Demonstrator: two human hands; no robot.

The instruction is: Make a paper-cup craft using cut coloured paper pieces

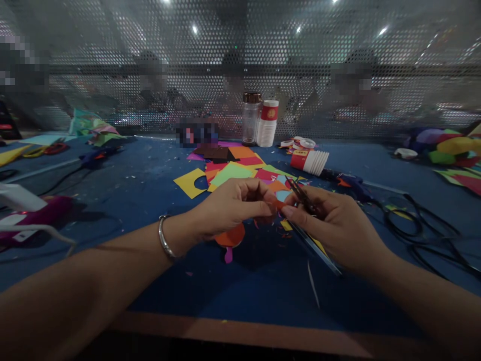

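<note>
My left hand [240, 208], a silver bangle at its wrist, is closed in a pinch on a small orange paper piece [278, 204]. The tips of my right hand [330, 215] meet the same piece from the other side. Dark metal scissors [303, 196] are tucked in the right hand, blades pointing up and away; their handles are mostly hidden. Below my left hand lies an orange paper round [230, 235] with a purple paper strip [228, 254] sticking out, partly covered by the hand. A long translucent stick [319, 253] lies under my right hand.
Coloured paper sheets [235, 174] are heaped ahead on the blue tabletop [169, 296]. Behind them stand a glass bottle [251, 120] and stacked paper cups [267, 125]; more cups [310, 161] lie sideways. A glue gun [353, 185] with looped black cable [402, 225] is at right, another glue gun [93, 158] at left.
</note>
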